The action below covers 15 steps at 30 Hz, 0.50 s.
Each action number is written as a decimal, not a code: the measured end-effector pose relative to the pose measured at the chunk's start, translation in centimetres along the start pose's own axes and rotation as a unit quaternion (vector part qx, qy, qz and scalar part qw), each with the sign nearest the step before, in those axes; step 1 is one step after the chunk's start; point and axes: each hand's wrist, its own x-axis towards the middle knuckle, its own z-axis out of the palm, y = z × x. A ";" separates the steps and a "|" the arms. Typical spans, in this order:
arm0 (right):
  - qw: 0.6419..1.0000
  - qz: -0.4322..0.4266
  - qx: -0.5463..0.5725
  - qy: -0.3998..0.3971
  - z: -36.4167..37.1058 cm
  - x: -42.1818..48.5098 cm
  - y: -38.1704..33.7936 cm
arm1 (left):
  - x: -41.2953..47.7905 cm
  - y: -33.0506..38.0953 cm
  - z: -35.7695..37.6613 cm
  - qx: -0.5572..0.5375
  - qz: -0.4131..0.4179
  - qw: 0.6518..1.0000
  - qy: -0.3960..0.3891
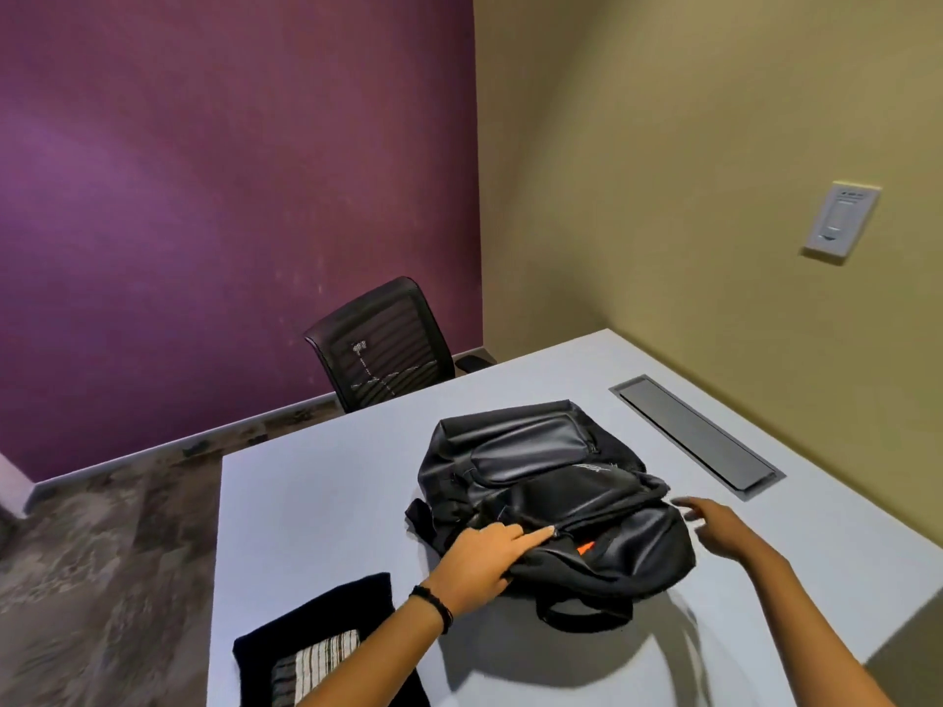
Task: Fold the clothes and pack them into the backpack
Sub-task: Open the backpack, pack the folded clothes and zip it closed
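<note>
Black backpack (541, 482) lies flat mid-surface (316, 502), zip (587, 535) part open. Left hand (479, 563) pinches the near rim, index straight along the zip. Right hand (719, 528) at 3 o'clock, fingers (686, 502) spread, holding nothing. Folded clothes (316, 650) at 7 o'clock. Best: anchor the rim, pull the far lip wide before loading.

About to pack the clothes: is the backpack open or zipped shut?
Open: the backpack shows a gap beside the left hand, with something orange inside.

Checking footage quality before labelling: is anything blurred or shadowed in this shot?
Head view: right hand is motion-blurred at its fingers; left hand on the black backpack is sharper; carpet at left smears; soft shadow on the table below the backpack.
</note>
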 end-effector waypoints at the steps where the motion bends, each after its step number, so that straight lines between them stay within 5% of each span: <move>1: 0.999 0.012 -0.012 0.033 0.0 -0.6 0.4 | -0.3 0.7 0.8 -0.001 0.015 1.000 -0.009; 5: 0.987 -0.047 0.029 0.153 1.4 -3.9 -1.0 | -1.4 3.0 3.5 0.002 0.058 0.997 -0.058; 9: 0.982 -0.184 0.043 0.008 5.1 -7.3 -3.9 | -2.5 4.3 6.5 -0.004 0.082 0.991 -0.102; 15: 0.974 -0.164 -0.027 -0.155 12.3 -10.2 -4.9 | -4.2 5.5 9.0 -0.001 0.084 0.987 -0.135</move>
